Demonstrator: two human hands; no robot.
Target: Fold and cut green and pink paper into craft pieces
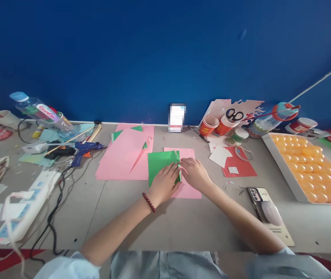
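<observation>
A sheet of green paper [161, 161] lies on the table, over part of a pink sheet [190, 190]. My left hand [165, 182] rests flat on the green paper, fingers stretched out, pressing it down. A narrow green strip [177, 155] runs along the right edge, split from the rest by a thin gap at the top. At that edge is my right hand [194, 173], its fingers bent together on the strip; the fingertips are partly hidden. A larger pink sheet [124, 155] lies left of the green paper, with green pieces showing beside it.
Leftward are a blue glue gun [85, 150], a power strip [27, 211] with cables and a tilted plastic bottle [41, 110]. Rightward are red paper cups [208, 126], scissors [234, 114], red paper [242, 167], a phone [270, 217] and a tray of orange balls [307, 166]. A blue wall [142, 62] stands behind.
</observation>
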